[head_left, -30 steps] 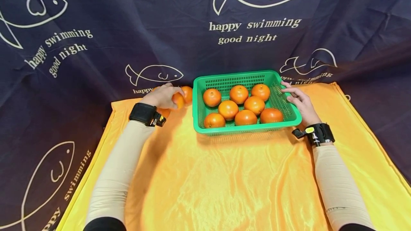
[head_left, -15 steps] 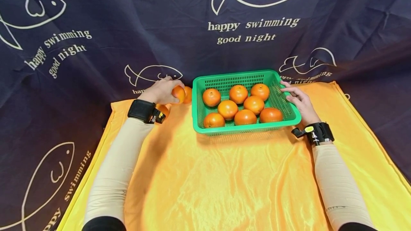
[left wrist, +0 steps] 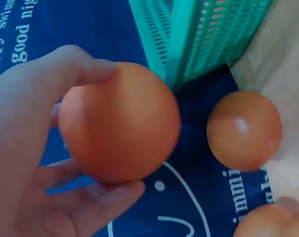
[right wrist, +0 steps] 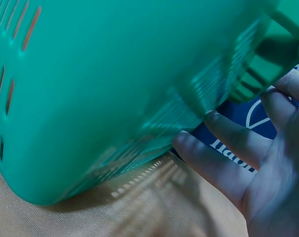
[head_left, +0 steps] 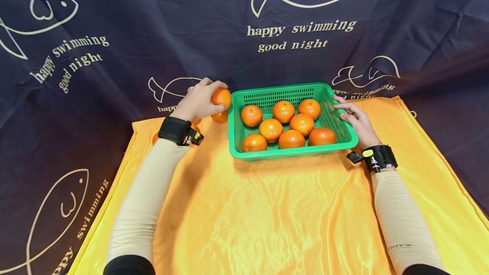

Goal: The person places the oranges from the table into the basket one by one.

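Observation:
My left hand (head_left: 198, 100) holds an orange (head_left: 221, 98) just left of the green basket (head_left: 294, 152), level with its back left corner. In the left wrist view the thumb lies over the top of that orange (left wrist: 122, 123) and the fingers curl under it. My right hand (head_left: 361, 125) rests against the right end of the basket. Its fairly straight fingertips (right wrist: 184, 139) touch the perforated outer wall (right wrist: 139, 128) in the right wrist view. Several oranges (head_left: 292, 139) sit inside the basket.
Another orange (head_left: 220, 116) lies below the held one, close to the basket's left side. More oranges (head_left: 155, 138) are partly hidden behind my left wrist. Yellow cloth (head_left: 263, 215) covers the table, and a dark blue printed curtain (head_left: 214, 20) hangs along the back.
My left hand has taken hold of an orange, lifted it and carried it to the right toward the basket. The right hand and the basket stay in place.

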Tool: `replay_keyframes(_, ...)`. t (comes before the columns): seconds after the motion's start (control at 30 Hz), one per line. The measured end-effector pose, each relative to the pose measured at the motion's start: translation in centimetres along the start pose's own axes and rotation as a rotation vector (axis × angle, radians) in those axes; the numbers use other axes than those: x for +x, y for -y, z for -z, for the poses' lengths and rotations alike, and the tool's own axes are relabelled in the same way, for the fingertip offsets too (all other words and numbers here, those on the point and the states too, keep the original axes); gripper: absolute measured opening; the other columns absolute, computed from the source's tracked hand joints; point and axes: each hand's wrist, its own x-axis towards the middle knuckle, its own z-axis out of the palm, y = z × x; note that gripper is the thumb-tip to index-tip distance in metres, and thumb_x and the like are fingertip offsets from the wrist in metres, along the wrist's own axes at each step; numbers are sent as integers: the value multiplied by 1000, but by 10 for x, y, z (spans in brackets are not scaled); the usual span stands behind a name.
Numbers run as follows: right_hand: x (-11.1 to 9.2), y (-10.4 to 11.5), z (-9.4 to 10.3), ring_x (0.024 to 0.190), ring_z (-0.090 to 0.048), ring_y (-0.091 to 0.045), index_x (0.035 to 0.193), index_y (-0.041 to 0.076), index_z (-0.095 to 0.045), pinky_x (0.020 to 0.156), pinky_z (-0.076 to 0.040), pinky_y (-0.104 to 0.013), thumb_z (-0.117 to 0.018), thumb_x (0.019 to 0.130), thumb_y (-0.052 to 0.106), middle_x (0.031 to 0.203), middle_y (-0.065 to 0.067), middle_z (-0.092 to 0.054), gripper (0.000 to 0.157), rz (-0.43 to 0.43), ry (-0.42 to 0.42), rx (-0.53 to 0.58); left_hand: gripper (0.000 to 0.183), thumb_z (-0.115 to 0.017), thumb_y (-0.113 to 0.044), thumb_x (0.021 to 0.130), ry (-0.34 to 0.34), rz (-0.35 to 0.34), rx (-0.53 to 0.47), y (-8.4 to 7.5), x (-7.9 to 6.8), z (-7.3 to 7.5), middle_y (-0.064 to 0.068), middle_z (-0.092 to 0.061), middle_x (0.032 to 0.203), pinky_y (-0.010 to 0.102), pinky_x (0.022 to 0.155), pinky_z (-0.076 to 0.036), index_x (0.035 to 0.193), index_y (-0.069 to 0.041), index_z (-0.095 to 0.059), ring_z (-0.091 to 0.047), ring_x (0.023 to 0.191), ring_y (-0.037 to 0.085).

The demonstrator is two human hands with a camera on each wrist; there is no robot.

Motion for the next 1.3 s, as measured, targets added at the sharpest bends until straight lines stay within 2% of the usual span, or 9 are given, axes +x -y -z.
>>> replay_keyframes(0.2,0,-1,1,151,-28,-14,134,-11,-53,95,-40,-16,-46,103,4,161,-8,-40,35,-2,-1,-15,59,-73,-37,81,-52,-18,-42,-14,7,0,17,-53,130,57,89,-50,137,-25,-56,-57,102,42)
replay_keyframes(0.37,-1,1,0,151,-28,-15,134,-11,-53,93,-42,-15,-46,103,3,161,-9,-40,35,0,-7,-14,59,-73,-36,82,-62,-68,-33,-25,15,-3,18,-53,129,55,88,-53,137,-24,-56,-58,99,39)
replay_keyframes(0.53,0,1,0,151,-28,-15,134,-10,-54,93,-43,-15,-47,103,5,161,-9,-40,35,-8,-7,-20,59,-73,-38,82,-51,-109,-24,-36,25,-8,18,-53,128,53,87,-52,136,-23,-56,-58,98,36)
replay_keyframes(0.67,0,0,0,151,-28,-15,134,-10,-53,93,-41,-16,-47,103,6,161,-9,-39,36,-17,-3,-29,59,-73,-39,82,-43,-121,-46,-48,34,-13,17,-53,126,55,89,-48,136,-24,-57,-57,97,34)
replay_keyframes(0.93,0,-1,0,151,-27,-15,133,-12,-53,92,-44,-16,-47,103,4,161,-11,-39,35,-5,-5,3,58,-73,-39,82,-35,-143,-87,-73,49,-22,14,-53,127,52,91,-49,136,-25,-57,-57,99,30)
replay_keyframes(1.17,-1,-1,1,151,-27,-14,135,-10,-53,93,-42,-16,-47,104,9,162,-9,-38,36,-27,1,-35,57,-72,-40,84,-25,-156,-106,-91,60,-30,13,-52,128,51,93,-48,137,-26,-56,-56,101,29)
replay_keyframes(1.3,-1,0,2,151,-27,-15,135,-10,-53,93,-43,-16,-46,104,8,162,-9,-38,36,-24,1,-36,57,-71,-39,86,15,-155,-93,-98,64,-34,12,-51,130,50,96,-46,139,-27,-54,-54,104,28)
